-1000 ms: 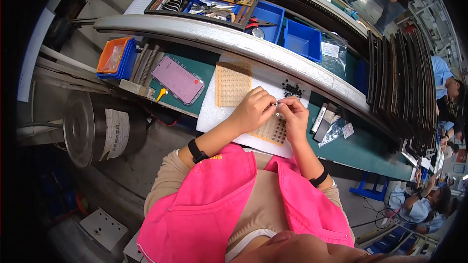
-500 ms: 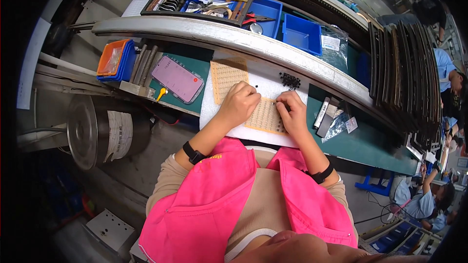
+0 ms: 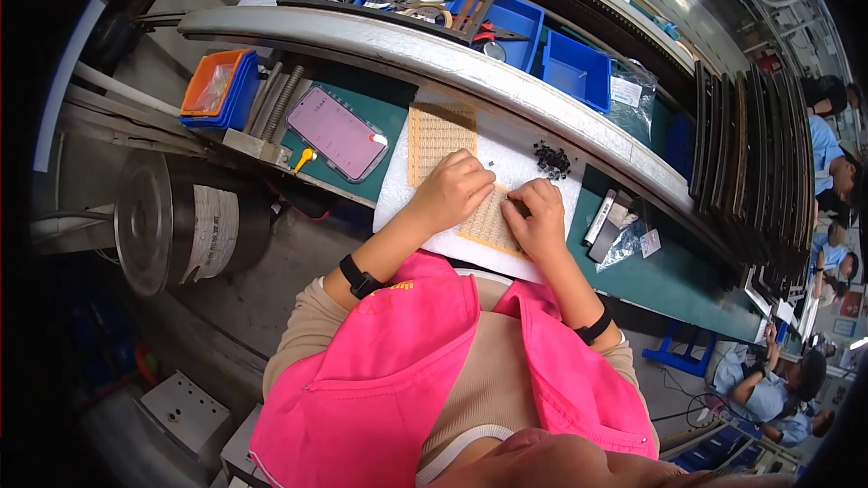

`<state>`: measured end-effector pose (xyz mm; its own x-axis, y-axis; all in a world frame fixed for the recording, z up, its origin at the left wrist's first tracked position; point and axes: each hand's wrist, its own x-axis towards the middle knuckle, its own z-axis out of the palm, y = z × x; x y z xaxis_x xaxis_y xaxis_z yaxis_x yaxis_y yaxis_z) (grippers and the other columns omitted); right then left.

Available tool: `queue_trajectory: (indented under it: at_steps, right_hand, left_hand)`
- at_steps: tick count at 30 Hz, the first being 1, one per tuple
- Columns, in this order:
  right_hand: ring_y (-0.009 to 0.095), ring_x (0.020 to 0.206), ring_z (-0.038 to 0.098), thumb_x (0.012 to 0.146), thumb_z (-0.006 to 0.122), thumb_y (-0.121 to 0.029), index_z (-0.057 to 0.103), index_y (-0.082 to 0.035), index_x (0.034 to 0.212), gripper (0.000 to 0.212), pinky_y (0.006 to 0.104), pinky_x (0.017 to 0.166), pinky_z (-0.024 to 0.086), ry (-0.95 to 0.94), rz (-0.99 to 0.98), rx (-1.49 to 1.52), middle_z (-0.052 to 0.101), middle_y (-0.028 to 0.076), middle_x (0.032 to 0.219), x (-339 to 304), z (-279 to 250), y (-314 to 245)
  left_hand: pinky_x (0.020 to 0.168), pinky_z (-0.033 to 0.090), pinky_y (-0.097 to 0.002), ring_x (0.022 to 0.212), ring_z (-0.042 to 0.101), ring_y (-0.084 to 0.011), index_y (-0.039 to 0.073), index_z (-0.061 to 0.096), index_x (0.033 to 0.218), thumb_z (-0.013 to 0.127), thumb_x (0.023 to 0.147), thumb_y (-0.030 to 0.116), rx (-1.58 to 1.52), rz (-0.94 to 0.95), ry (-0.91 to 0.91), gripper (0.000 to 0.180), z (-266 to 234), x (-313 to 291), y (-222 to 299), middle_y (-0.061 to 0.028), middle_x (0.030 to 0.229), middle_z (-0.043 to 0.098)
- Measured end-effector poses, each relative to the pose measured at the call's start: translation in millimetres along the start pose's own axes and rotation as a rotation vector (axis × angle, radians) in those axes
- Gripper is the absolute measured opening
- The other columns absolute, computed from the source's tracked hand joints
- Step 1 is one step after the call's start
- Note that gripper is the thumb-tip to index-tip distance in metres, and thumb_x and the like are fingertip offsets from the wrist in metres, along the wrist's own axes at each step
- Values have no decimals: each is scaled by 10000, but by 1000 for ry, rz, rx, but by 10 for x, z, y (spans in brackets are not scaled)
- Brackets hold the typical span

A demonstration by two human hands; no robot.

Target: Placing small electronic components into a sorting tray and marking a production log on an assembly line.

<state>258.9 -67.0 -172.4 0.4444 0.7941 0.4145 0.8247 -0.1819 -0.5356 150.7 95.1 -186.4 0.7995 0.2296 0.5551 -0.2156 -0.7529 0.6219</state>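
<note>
A tan panel with a grid of small cells (image 3: 488,228) lies on a white foam sheet (image 3: 391,205) between my hands. My left hand (image 3: 452,190) has its fingers closed at the panel's far left corner; whatever its fingertips hold is hidden. Over the far right part of the panel, my right hand (image 3: 540,219) pinches with thumb and forefinger, and what lies between them is too small to make out. A second tan panel (image 3: 443,131) rests beyond my left hand. One tiny dark part (image 3: 491,164) sits beside my left fingers, apart from the pile of small black parts (image 3: 551,160).
A phone (image 3: 336,134) and a yellow-handled piece (image 3: 306,160) lie to the left, near stacked orange and blue bins (image 3: 217,89). A metal rail (image 3: 380,50) crosses behind the foam. Blue trays (image 3: 577,70) stand beyond it, with upright dark frames (image 3: 750,163) at right.
My right hand has shifted slightly left over the panel. My left hand stays at the corner. The whole view has moved a little.
</note>
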Motion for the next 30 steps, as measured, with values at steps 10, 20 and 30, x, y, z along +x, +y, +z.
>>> queue_trajectory:
  at_steps: [10, 20, 30]
  right_hand:
    - [288, 747, 559, 713, 698, -40, 612, -41, 744, 92, 389, 697, 414, 16, 26, -13, 569, 99, 755, 6, 29, 28]
    - [282, 767, 568, 710, 681, -44, 592, -51, 718, 90, 391, 718, 408, -74, 58, -90, 572, 94, 751, 75, -21, -30]
    - [287, 759, 574, 706, 678, -50, 624, -46, 753, 71, 393, 730, 419, -179, 87, -115, 584, 91, 773, 93, -63, 50]
  left_hand:
    - [758, 480, -361, 813, 583, -271, 1, 677, 869, 686, 753, 25, -26, -4, 3, 119, -5, 17, -13, -100, 806, 616]
    - [756, 479, -363, 805, 580, -271, -1, 677, 866, 686, 752, 20, -11, -14, -13, 116, 9, 21, 1, -101, 803, 614]
    - [750, 475, -363, 800, 575, -283, 1, 677, 872, 682, 747, -6, -3, -17, -29, 126, 2, 31, 51, -106, 803, 611]
